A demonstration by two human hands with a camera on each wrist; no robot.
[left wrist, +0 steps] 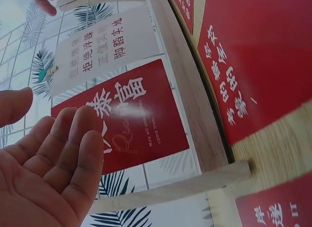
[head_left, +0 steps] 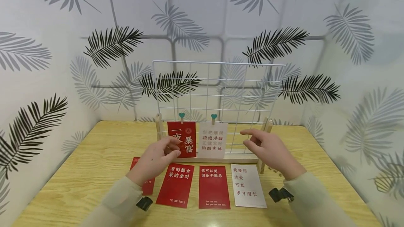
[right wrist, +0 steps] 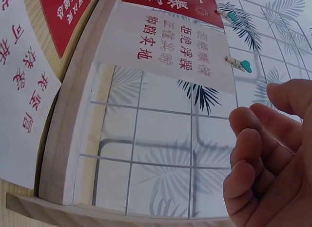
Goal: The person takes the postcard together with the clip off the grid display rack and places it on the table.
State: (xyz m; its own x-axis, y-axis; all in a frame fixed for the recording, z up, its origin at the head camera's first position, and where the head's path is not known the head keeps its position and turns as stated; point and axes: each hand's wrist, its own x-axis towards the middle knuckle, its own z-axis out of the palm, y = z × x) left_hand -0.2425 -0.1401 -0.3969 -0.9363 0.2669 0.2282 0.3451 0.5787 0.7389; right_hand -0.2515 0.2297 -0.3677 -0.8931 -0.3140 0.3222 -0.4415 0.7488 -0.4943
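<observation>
A white wire grid (head_left: 219,62) stands in a wooden base. Two heart-topped clips, one left (head_left: 181,115) and one right (head_left: 214,117), hold a red card (head_left: 190,150) and a white card (head_left: 213,143) on its lower part. My left hand (head_left: 157,158) hovers before the red hanging card, overlapping its left edge in the head view; its fingers are relaxed, with nothing in them. To the right of the white hanging card, my right hand (head_left: 272,150) is in front of the grid's right side. Its loosely bent fingers (right wrist: 246,144) hold nothing either.
On the wooden table (head_left: 82,171) before the base lie a red card (head_left: 176,188), another red card (head_left: 214,190) and a white card (head_left: 249,188). My left hand partly covers a further red card (head_left: 148,186). Small items (head_left: 275,171) sit partly hidden beside the right wooden foot.
</observation>
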